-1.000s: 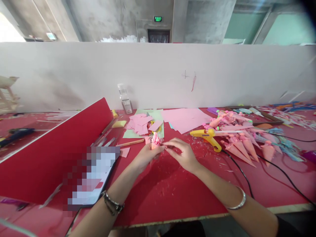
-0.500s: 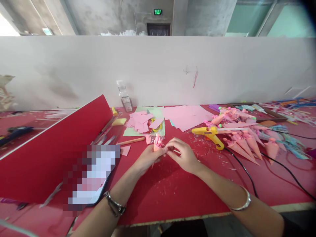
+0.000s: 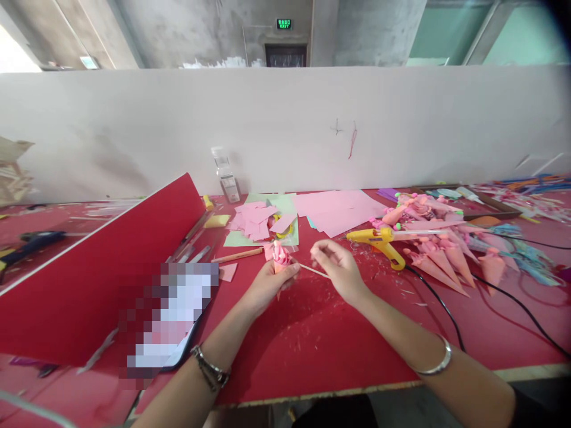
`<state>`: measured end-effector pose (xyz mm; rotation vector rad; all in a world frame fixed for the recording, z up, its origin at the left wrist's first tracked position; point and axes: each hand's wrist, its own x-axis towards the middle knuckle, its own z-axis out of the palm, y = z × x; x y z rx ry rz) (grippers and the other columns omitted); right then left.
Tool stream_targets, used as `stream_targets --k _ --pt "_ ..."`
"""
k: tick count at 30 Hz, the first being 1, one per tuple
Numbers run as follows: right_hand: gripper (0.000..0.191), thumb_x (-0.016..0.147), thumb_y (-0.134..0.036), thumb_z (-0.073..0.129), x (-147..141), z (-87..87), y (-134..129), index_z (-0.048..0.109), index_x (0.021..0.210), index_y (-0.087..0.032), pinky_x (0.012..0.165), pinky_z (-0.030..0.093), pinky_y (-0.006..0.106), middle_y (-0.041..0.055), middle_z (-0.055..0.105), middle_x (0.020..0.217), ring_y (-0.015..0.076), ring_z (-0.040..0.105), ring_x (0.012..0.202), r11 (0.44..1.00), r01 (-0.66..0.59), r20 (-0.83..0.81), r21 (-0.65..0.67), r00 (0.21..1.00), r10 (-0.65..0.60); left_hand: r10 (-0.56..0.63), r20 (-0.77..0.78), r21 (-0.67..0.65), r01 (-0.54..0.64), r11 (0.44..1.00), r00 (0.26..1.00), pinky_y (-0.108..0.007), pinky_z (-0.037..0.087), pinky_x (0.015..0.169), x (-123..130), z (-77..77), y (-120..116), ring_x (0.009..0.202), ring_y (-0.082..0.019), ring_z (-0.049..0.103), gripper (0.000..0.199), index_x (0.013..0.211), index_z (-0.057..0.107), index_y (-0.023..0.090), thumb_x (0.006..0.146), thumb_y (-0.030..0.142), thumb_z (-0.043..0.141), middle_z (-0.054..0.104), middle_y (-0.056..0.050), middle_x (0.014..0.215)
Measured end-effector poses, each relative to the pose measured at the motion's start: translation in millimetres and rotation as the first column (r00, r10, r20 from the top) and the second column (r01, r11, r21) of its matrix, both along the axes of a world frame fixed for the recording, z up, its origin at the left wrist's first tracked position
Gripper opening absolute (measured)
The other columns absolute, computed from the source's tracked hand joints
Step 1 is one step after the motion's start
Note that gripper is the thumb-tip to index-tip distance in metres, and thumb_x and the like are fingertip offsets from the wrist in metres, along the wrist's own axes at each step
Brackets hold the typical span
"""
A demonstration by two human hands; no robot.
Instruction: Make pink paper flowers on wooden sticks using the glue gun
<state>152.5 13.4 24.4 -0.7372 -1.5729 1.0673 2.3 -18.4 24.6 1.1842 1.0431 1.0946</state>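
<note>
My left hand [image 3: 266, 284] is closed around a small pink paper cone [image 3: 278, 270] that stands upright, its tip pointing down. Out of the cone's top rises a swirled pink filling with lighter bits [image 3: 281, 254]. To the right, my right hand [image 3: 338, 268] hovers over the table with fingers curled, a short gap from the cone. A thin pale stick [image 3: 314, 271] juts from under its fingers toward my left hand. Whether anything small sits between the right thumb and forefinger is too fine to see.
A yellow glue gun [image 3: 377, 238] with a black cord lies right, beside a heap of pink cones [image 3: 446, 255]. Behind are pink paper sheets [image 3: 339, 208], cut pink pieces [image 3: 253, 219] and a clear bottle [image 3: 228, 181]. A phone [image 3: 178, 321] and red board [image 3: 111, 261] are left.
My right hand has moved right and slightly up, away from the cone, and more of the stick shows. My left hand and the cone have shifted slightly left.
</note>
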Motion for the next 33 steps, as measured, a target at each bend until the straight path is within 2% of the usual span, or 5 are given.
stream_targets --k 10,14,22,26,33 --pt "0.022 0.081 -0.035 0.043 -0.4 -8.3 1.8 0.057 0.077 -0.019 0.059 0.045 0.024 0.0011 0.056 0.068 0.0125 0.053 0.063 1.000 0.013 0.066 0.021 0.998 -0.014 0.032 -0.192 0.029 -0.026 0.999 0.981 -0.020 0.025 0.050 1.5 -1.0 -1.9 0.050 -0.006 0.031 0.028 0.063 0.047 0.014 0.064 0.039 0.060 0.037 0.006 0.055" --pt "0.017 0.079 -0.030 0.048 -1.8 -10.4 -0.1 0.058 0.089 -0.021 0.069 0.047 0.028 0.0030 0.059 0.083 0.0143 0.057 0.074 1.000 0.006 0.090 0.019 0.996 -0.008 -0.007 -0.199 0.021 0.012 1.000 0.980 -0.020 0.024 0.049 1.2 -1.3 -2.4 0.049 -0.005 0.029 0.025 0.068 0.051 0.014 0.067 0.038 0.059 0.036 0.007 0.053" --pt "0.020 0.080 -0.032 0.047 0.2 -8.0 -0.5 0.053 0.068 -0.018 0.057 0.043 0.023 -0.0009 0.053 0.063 0.0114 0.051 0.060 0.999 -0.010 0.104 0.035 0.995 0.006 -0.139 -0.093 0.024 0.141 0.990 0.986 -0.018 0.023 0.044 0.1 -1.4 -6.0 0.044 -0.004 0.028 0.018 0.081 0.051 0.016 0.070 0.030 0.056 0.036 0.008 0.053" --pt "0.013 0.080 -0.027 0.047 -0.2 -8.3 0.1 0.058 0.077 -0.019 0.062 0.043 0.025 0.0008 0.057 0.073 0.0125 0.053 0.067 0.996 0.013 0.133 0.084 0.991 -0.024 -0.140 -0.103 0.030 0.144 0.989 0.985 -0.018 0.028 0.046 0.7 0.2 -5.1 0.048 -0.003 0.034 0.022 0.085 0.054 0.016 0.068 0.028 0.058 0.048 0.003 0.067" --pt "0.024 0.083 -0.023 0.040 0.4 -9.7 3.0 0.058 0.098 -0.022 0.067 0.045 0.026 0.0028 0.057 0.082 0.0125 0.054 0.072 0.995 0.046 0.088 0.089 0.995 -0.054 -0.011 -0.384 0.104 0.055 0.993 0.923 -0.019 0.032 0.049 4.6 -1.4 -3.2 0.050 -0.007 0.039 0.024 0.085 0.057 0.012 0.072 0.030 0.051 0.053 0.001 0.065"
